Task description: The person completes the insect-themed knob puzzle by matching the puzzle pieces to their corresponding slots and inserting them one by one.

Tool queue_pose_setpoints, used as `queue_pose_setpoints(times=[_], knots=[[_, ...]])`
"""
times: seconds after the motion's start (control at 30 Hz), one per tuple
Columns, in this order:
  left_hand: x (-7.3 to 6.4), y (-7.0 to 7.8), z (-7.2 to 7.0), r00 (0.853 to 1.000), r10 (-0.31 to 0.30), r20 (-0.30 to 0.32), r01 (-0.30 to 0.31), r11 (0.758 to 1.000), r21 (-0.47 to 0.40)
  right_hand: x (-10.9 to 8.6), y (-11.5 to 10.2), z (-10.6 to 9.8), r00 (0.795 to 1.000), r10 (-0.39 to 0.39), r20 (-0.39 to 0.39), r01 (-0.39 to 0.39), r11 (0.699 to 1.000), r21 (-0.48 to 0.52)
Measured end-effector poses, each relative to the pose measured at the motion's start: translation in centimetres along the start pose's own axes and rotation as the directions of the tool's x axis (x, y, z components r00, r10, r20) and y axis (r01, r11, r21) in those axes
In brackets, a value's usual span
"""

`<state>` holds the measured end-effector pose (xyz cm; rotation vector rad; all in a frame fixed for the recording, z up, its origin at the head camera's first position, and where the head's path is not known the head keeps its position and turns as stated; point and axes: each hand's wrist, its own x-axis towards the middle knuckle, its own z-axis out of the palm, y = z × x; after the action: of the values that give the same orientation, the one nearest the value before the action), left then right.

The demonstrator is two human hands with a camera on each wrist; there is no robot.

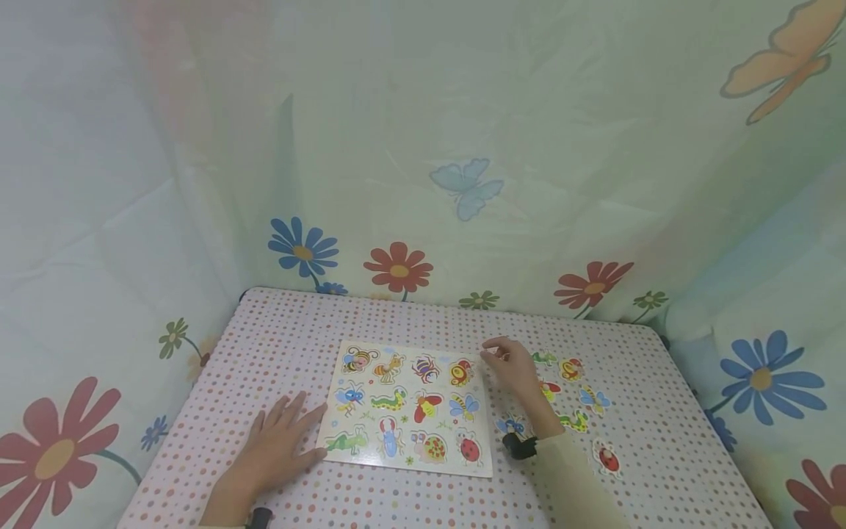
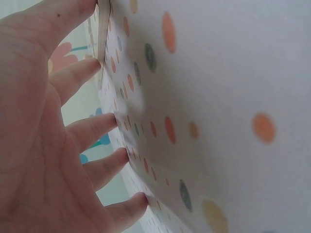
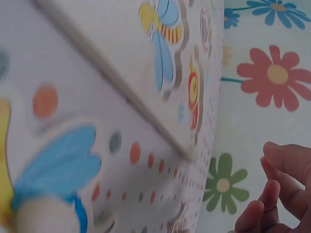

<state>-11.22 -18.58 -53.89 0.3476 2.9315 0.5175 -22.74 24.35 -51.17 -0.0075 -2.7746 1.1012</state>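
Note:
A wooden insect puzzle board [image 1: 410, 421] lies on the table, printed with rows of cartoon bugs. My left hand [image 1: 277, 443] rests spread beside it, thumb and a fingertip at its left edge; in the left wrist view the fingers [image 2: 92, 131] reach down to the cloth. Above the board's top right corner is my right hand [image 1: 518, 371], its fingers loosely bent. The right wrist view shows no piece between the right thumb and fingers [image 3: 286, 187]. Loose bug pieces lie right of the board, among them a ladybug piece [image 1: 606, 458] and a blue-winged piece [image 1: 595, 399].
A dotted cloth [image 1: 264, 338] covers the table. A caterpillar piece [image 1: 573, 421] and a blue bug piece [image 1: 511, 425] lie near the right forearm, which partly covers the pieces. Behind the table hangs a flowered curtain [image 1: 370, 184].

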Motion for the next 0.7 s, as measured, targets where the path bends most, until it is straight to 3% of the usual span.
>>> queue_pose_setpoints(times=[0.33,0.7], knots=[[0.0,0.1,-0.2,1.000,0.012,-0.004,-0.012,1.000,-0.001,0.9,2.2,-1.4,0.997,0.045,-0.055,-0.045,0.999,0.001],[-0.1,0.1,-0.2,1.000,0.005,-0.001,-0.005,1.000,-0.004,1.5,4.0,-2.5,0.992,0.122,-0.017,-0.122,0.993,0.003]])
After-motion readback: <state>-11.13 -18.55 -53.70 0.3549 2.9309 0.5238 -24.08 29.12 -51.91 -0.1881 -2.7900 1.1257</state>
